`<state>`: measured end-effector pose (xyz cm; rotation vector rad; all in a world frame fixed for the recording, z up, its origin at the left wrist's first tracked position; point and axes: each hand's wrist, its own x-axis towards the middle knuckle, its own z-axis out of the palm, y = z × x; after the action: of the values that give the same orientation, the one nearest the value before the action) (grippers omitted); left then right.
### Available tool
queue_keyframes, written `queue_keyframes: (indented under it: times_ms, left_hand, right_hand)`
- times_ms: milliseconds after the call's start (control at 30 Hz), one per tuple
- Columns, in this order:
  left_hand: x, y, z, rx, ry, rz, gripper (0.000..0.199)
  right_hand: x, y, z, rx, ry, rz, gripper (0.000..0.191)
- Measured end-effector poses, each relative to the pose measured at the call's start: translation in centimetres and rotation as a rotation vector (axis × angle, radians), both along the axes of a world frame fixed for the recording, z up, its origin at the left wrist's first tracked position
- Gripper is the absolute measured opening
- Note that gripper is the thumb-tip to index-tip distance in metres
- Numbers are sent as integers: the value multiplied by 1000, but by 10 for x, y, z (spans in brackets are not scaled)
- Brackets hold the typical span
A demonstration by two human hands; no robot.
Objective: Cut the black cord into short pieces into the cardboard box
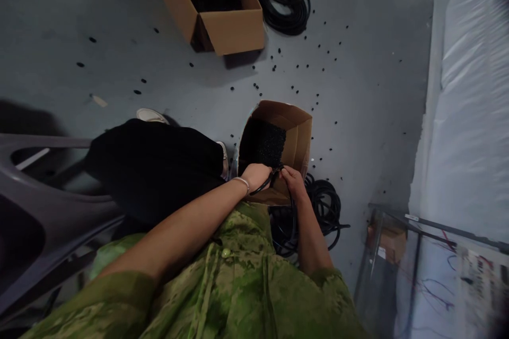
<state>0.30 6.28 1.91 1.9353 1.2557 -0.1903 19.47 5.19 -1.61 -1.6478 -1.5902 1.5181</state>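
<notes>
Cable [277,170] sits between pinched fingers of left hand [257,176] and right hand [293,180]; handling seems underway, likely needing steady grip next.

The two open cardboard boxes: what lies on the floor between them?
In the head view, small black pieces lie scattered on the grey floor between the far box and the near box.

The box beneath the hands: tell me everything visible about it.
The box looks like brown cardboard, open-topped. It stands on the floor, small black pieces heaped inside at left. The left hand and right hand hold a black cable over its near side; contact with the box is unclear. A black coil lies to its right.
</notes>
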Motion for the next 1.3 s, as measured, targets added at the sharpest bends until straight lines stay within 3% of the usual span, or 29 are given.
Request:
queue_keyframes:
  times_ms: [300,700,967,1300]
  left_hand:
    - [5,0,-3,-50,-7,54,32]
    - [5,-1,-5,-109,9,109,38]
    - [3,4,-2,-48,4,145,35]
    - [3,-1,-7,-54,5,154,36]
  right_hand:
    - [-1,-1,-8,-25,-82,-44,36]
    - [-7,9,1,4,-138,160,33]
    - [-16,20,4,49,-173,118,35]
    - [-13,13,-7,76,-226,115,33]
